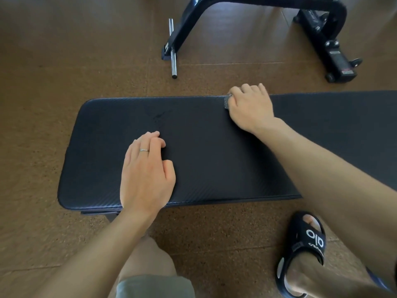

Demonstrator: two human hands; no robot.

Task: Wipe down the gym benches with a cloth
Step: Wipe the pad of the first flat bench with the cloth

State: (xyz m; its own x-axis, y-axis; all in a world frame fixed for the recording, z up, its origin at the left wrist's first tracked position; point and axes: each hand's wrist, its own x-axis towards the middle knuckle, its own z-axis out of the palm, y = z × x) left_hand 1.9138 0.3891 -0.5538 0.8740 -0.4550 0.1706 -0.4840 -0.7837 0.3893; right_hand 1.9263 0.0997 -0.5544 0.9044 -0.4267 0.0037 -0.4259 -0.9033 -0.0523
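Note:
A black padded gym bench (214, 151) lies across the view, running out of frame to the right. My right hand (250, 107) is at the bench's far edge and grips a small grey cloth (226, 101), of which only a bunched edge shows to the left of my fingers. My left hand (147, 171) rests on the near left part of the pad, knuckles bent, fingertips touching the surface, holding nothing. It wears a ring.
A black machine frame (318, 33) with a chrome peg (173, 50) stands on the brown cork floor (43, 61) beyond the bench. My right foot in a black slide sandal (305, 250) and my knee are in front of the bench.

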